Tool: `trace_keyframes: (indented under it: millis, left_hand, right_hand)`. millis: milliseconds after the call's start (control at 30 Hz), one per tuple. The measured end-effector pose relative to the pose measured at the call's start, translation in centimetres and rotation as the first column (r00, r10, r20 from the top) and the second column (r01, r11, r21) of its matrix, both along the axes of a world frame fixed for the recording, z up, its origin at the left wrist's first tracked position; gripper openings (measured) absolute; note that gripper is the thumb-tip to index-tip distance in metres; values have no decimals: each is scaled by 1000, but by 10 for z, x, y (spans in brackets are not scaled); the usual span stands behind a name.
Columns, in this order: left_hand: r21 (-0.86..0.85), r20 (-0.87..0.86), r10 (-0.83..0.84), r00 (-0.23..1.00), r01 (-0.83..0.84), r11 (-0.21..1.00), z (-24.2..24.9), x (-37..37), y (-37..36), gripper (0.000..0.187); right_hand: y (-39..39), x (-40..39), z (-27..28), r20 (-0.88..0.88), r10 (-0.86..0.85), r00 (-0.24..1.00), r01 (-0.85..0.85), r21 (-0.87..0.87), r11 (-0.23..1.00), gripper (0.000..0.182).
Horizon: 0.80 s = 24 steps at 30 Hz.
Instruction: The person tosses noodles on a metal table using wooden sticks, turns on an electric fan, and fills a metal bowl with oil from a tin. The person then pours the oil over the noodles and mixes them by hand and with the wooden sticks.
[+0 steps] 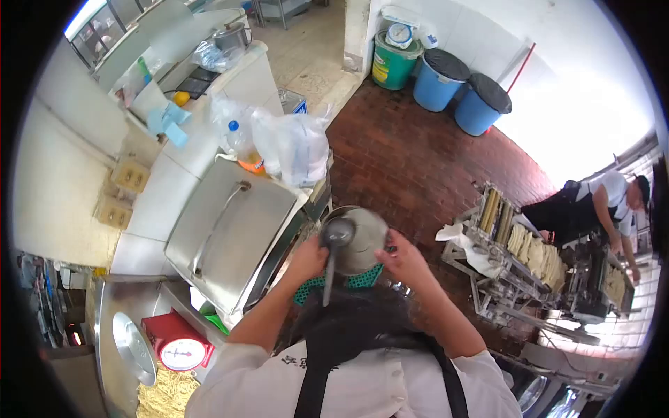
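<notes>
I find the right hand pinching, by thumb and fingers, the right rim of a round, grey metal pot, which sits between the two hands. The left hand is bent at the opposite rim, just beside a dull silver metal ladle; I cannot tell whether it grips ladle, rim or both. I judge the pot rigid and fairly light, possibly slippery if wet; opposite points of the rim offer the soundest hold. The ladle should handle stiff and bowl-heavy, best taken by its handle. Beneath the hands I note a green perforated plastic crate, mostly covered; left of the left hand, a rectangular brushed-steel lid. Blur softens the pot's far rim; its depth and contents are unclear, and the left fingertips are hard to make out.
</notes>
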State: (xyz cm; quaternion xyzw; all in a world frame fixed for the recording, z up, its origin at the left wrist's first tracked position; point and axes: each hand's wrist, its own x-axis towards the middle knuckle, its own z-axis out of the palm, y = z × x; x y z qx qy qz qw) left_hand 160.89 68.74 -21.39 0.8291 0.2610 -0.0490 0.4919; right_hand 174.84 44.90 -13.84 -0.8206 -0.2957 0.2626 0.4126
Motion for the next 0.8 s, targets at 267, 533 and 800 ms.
trace_keyframes:
  millis: [267,533,800]
  left_hand:
    - [-171,-14,-89,996,86,982,33,216,16,26]
    - [-567,-24,389,921,-333,753,33,321,44,32]
    - [-904,-123,680,723,-365,224,-40,390,101,26]
  right_hand:
    - [5,187,-19,-80,-216,973,216,-17,976,59]
    - [87,395,-37,-162,-33,986,32,-14,999,58]
    - [226,518,-50,117,376,919,-379,-2,925,60]
